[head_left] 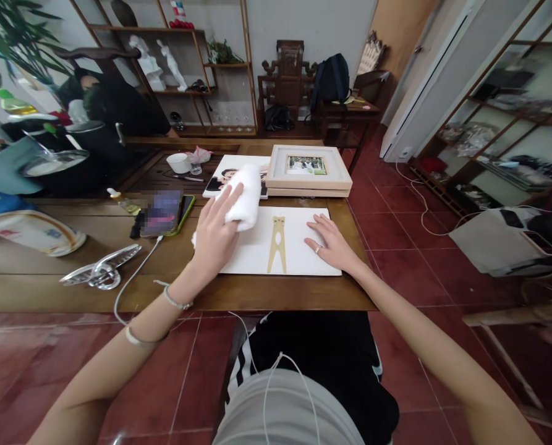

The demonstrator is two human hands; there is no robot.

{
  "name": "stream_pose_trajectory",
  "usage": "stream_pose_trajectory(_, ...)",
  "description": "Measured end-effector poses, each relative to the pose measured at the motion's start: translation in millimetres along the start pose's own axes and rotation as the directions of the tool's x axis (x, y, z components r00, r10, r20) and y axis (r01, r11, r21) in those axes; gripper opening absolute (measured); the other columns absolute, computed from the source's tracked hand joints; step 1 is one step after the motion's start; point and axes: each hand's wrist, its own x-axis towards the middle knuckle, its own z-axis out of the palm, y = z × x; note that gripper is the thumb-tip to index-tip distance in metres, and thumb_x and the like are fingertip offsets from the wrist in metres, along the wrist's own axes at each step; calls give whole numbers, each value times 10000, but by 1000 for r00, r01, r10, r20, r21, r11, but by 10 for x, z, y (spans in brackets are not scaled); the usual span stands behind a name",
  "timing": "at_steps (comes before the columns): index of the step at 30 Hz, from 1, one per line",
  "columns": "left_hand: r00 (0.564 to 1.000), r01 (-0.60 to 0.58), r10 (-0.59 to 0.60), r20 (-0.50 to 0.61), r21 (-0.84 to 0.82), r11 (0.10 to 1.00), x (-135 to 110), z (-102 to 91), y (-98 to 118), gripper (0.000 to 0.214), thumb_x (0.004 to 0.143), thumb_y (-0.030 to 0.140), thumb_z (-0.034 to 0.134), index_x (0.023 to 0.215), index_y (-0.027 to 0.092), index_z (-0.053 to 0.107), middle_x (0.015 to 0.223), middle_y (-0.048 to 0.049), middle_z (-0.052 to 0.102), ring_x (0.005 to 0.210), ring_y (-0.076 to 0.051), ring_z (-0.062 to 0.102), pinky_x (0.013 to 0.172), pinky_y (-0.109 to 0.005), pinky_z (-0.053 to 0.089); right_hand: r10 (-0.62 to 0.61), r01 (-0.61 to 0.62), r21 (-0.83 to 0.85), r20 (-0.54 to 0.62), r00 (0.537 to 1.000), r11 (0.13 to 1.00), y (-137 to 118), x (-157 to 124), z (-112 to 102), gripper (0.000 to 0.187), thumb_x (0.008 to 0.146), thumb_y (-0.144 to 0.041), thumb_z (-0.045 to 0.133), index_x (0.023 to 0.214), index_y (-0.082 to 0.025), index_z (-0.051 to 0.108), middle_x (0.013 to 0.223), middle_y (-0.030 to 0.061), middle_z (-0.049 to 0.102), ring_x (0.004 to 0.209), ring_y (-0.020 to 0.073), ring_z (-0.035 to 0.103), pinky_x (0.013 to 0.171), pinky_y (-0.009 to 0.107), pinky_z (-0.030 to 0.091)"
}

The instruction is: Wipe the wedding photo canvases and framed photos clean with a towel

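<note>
A folded white towel is gripped by my left hand, raised over the left part of a flat white panel. Down the panel's middle runs a gold, A-shaped piece with a hole in it, like a picture-frame stand. My right hand, wearing a ring, lies with fingers spread on the panel's right side. Just behind the panel are a photo print, partly covered by the towel, and a pale wooden picture frame with a small photo inside.
On the wooden table, to the left, are a phone with a charging cable, a clear plastic clip-like object, a small dropper bottle and a white pack. A white cup stands farther back.
</note>
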Motion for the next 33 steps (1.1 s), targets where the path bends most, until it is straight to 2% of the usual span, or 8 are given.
stream_pose_trajectory(3,983,-113,111,144,2,994,180,149,-44,315,850,20,439,882,178,709,1547,-46,417,1476,-283,286,1182,-533,305,17,-17,3,-5,1000,1000,1,4,3,538,913,-517,537,1356,-213,564,1562,124,394,1506,302,222,1213,546,212)
stream_pose_trajectory(6,900,-200,207,383,-59,978,248,401,-64,321,870,38,451,1047,123,705,1542,-133,409,1453,-324,327,1148,-548,340,28,-28,6,6,1000,1000,-6,7,-7,545,912,-523,543,1361,-215,565,1566,116,390,1506,300,225,1219,536,207)
stream_pose_trajectory(8,876,-196,214,432,-86,977,261,545,-70,334,905,73,451,1155,102,671,1554,-163,379,1454,-328,323,1148,-542,333,23,-23,3,18,1000,1000,-6,8,-16,553,911,-526,545,1367,-214,560,1570,117,383,1508,296,220,1220,534,205)
stream_pose_trajectory(12,888,-148,165,430,-71,986,274,649,-52,317,938,110,450,1175,98,660,1544,-181,391,1452,-325,327,1154,-535,314,12,-11,-18,28,1000,1000,3,9,-26,573,910,-517,554,1370,-175,558,1572,145,373,1509,289,219,1220,517,215)
stream_pose_trajectory(17,869,-133,136,475,-39,990,122,437,85,302,920,91,458,1113,94,691,1508,-192,440,1429,-346,365,1129,-552,357,22,-23,-9,-8,1000,1000,-1,4,-9,525,919,-490,547,1353,-197,574,1556,133,404,1499,276,253,1213,525,235)
stream_pose_trajectory(27,837,-213,248,489,-127,969,-789,-460,559,226,819,46,540,777,177,719,1531,-123,428,1421,-314,390,1122,-502,409,16,-16,-12,-14,1000,1000,-20,-1,-6,504,917,-463,551,1358,-221,576,1558,108,407,1499,283,257,1213,536,234)
stream_pose_trajectory(30,833,-207,253,493,-146,967,-748,-458,511,234,854,77,521,840,187,727,1531,-107,431,1415,-301,403,1109,-491,428,9,-9,-34,12,1000,999,-14,7,-24,528,918,-474,549,1371,-202,565,1567,116,390,1504,282,241,1218,527,224)
stream_pose_trajectory(33,831,-195,238,502,-138,971,-505,-254,370,285,903,108,473,1016,175,726,1515,-131,449,1405,-306,418,1090,-503,441,11,-9,-54,34,999,999,-15,9,-41,553,921,-481,544,1379,-170,557,1573,144,370,1508,290,227,1221,524,216)
